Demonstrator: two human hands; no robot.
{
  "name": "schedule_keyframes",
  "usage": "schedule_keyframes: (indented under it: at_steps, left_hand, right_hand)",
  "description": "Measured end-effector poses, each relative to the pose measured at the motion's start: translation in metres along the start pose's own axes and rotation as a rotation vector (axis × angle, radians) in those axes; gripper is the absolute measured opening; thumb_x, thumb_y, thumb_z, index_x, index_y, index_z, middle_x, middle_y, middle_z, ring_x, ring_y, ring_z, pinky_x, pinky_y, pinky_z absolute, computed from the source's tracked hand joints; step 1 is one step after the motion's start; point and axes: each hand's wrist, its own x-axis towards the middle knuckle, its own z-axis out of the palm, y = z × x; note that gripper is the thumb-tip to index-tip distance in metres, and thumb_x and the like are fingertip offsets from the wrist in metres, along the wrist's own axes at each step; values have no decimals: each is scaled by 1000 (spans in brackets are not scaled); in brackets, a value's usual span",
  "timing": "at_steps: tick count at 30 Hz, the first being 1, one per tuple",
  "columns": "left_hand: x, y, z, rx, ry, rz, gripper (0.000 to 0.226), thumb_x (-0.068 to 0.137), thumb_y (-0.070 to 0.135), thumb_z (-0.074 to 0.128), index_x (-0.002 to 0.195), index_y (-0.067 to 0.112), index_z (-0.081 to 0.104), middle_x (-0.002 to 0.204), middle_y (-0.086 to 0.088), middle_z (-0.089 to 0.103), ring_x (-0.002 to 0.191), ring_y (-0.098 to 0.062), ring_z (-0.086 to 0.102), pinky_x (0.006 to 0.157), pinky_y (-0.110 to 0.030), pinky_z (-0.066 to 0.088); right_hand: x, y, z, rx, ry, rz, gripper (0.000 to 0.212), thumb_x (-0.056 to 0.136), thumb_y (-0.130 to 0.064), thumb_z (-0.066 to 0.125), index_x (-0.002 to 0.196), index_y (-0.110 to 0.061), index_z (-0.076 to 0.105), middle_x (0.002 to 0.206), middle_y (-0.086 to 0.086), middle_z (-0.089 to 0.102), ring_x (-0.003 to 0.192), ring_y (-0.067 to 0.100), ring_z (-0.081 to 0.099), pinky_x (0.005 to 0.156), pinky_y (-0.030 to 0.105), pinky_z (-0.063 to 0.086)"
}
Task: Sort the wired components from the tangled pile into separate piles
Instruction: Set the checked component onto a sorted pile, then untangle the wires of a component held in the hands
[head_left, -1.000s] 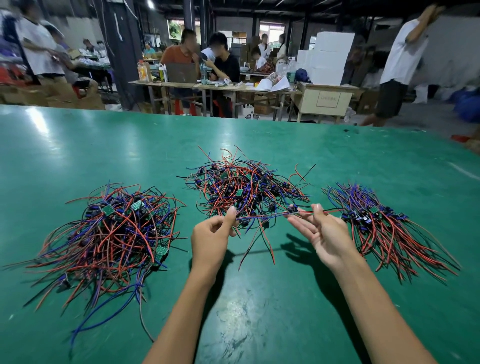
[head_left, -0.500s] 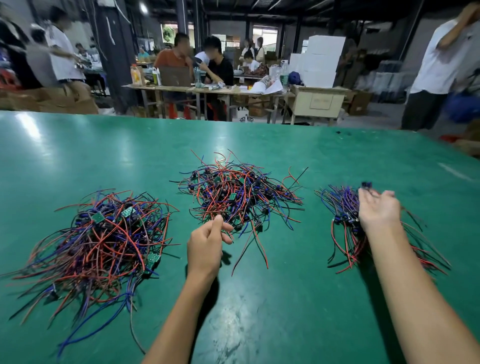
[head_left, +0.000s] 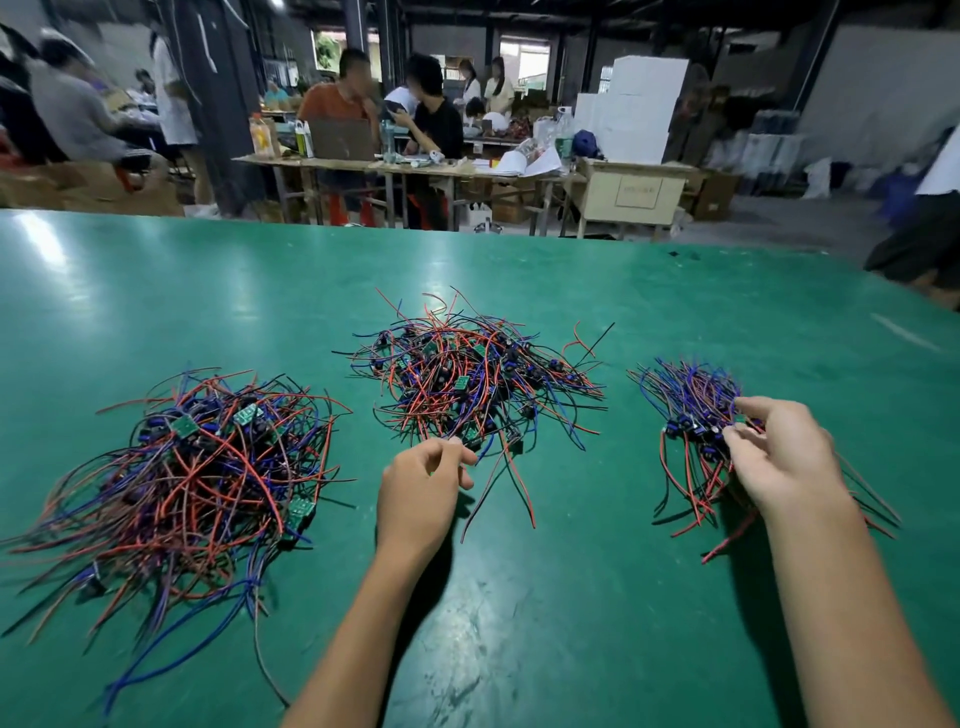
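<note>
Our hands at the middle and right wire piles

Our right hand (head_left: 784, 460) rests over the right pile (head_left: 691, 415), its fingers curled in among the blue-and-red leads and small dark parts, though we cannot tell whether they actually pinch a piece. Our left hand (head_left: 422, 483) sits at the near edge of the tangled middle pile (head_left: 467, 379), fingers loosely curled, thumb and forefinger close at a wire end; whether it grips a wire we cannot tell. Further left, well apart from both hands, lies the large left pile (head_left: 197, 483), red, blue and black wires with green boards showing. All three heaps lie on the green desk (head_left: 545, 597).
</note>
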Motion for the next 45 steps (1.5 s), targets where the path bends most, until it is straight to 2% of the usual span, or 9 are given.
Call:
schedule_keyframes:
  at_steps: [4, 8, 11, 21, 24, 28, 32, 40, 45]
  left_hand:
    - [1, 0, 1, 16, -7, 2, 31, 99, 27, 56, 74, 21, 74, 62, 2, 69, 65, -27, 73, 67, -44, 61]
    - [0, -1, 2, 109, 16, 50, 32, 98, 31, 57, 71, 28, 73, 62, 9, 70, 59, -9, 68, 68, -34, 56]
    - [-3, -2, 5, 131, -3, 85, 31, 98, 31, 58, 70, 29, 72, 61, 12, 69, 54, -3, 66, 60, -26, 53]
    - [-12, 8, 12, -36, -79, 74, 29, 103, 22, 55, 86, 14, 78, 63, -1, 71, 49, -11, 62, 44, -20, 48]
    - [-11, 19, 14, -297, -139, -164, 31, 106, 18, 47, 97, 0, 70, 67, -9, 73, 46, -15, 64, 41, -24, 51]
    - [-7, 19, 1, -444, -159, -327, 40, 103, 22, 56, 71, 3, 71, 63, -6, 69, 57, -17, 62, 56, -21, 51]
    - [-3, 17, -8, -714, -229, -425, 31, 100, 12, 56, 119, -11, 63, 107, -16, 76, 72, -18, 72, 61, -28, 59]
    - [-3, 13, -10, -551, -348, -365, 18, 93, 18, 68, 106, 6, 72, 102, -6, 78, 43, -2, 43, 43, -11, 37]
    - [-8, 15, -11, -370, -462, -273, 25, 86, 23, 76, 105, 6, 77, 94, -5, 77, 38, -3, 26, 36, -12, 19]
  right_hand:
    - [-8, 12, 12, -200, -173, -55, 18, 96, 3, 57, 113, 3, 63, 115, 16, 64, 125, 26, 61, 88, 27, 51]
    - [-15, 69, 39, -855, -357, -315, 30, 95, -24, 69, 121, -9, 70, 90, 7, 74, 77, 22, 72, 72, 31, 56]
    - [-9, 106, 51, -1356, -227, -519, 37, 92, -48, 67, 117, -22, 72, 104, 6, 71, 101, 31, 67, 87, 38, 53]
    - [-50, 109, 47, -1055, -244, -901, 30, 93, -44, 62, 74, -22, 55, 72, -7, 61, 68, 21, 59, 62, 35, 46]
    - [-88, 113, 45, -997, -475, -1133, 25, 91, -38, 61, 75, -21, 55, 73, -8, 57, 65, 17, 55, 58, 35, 46]
    - [-115, 129, 48, -941, -887, -1334, 19, 91, -25, 68, 79, -14, 59, 79, -2, 58, 67, 21, 58, 56, 36, 48]
    - [-112, 133, 45, -837, -1029, -1239, 29, 95, -39, 61, 75, -18, 63, 79, -7, 62, 73, 17, 58, 67, 34, 48]
    - [-79, 128, 52, -1024, -569, -409, 59, 105, -57, 33, 75, -32, 78, 61, -13, 71, 58, -1, 60, 61, 23, 41]
    - [-74, 123, 57, -324, -517, 57, 31, 103, -35, 56, 90, -15, 77, 68, -5, 69, 39, 4, 36, 35, 16, 25]
